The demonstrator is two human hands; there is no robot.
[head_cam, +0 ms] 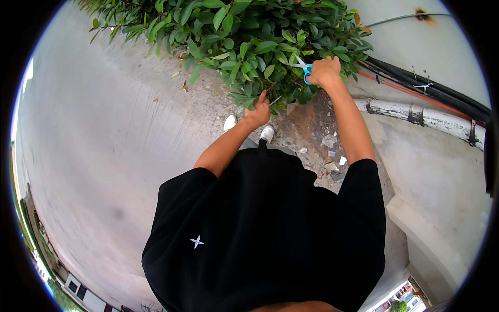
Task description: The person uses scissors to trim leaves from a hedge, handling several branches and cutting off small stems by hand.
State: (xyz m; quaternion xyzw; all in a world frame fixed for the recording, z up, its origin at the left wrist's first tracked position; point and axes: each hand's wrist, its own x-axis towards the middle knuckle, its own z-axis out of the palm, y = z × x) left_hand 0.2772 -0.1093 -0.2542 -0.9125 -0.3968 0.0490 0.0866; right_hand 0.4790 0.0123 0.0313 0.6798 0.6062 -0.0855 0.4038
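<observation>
My right hand grips a pair of scissors with blue handles. Their metal blades are spread and point left, against the leaves of a green leafy shrub. Lower and to the left, my left hand is at the shrub's bottom edge, index finger stretched toward the leaves. A thin pale stick or stem shows just beside its fingers. Whether the left hand holds it, or a twig, I cannot tell, as the other fingers are curled out of sight.
A concrete wall runs along the right, carrying a peeling white pipe, black cables and an orange conduit. Rubble and litter lie at its foot. My white shoes stand on concrete ground.
</observation>
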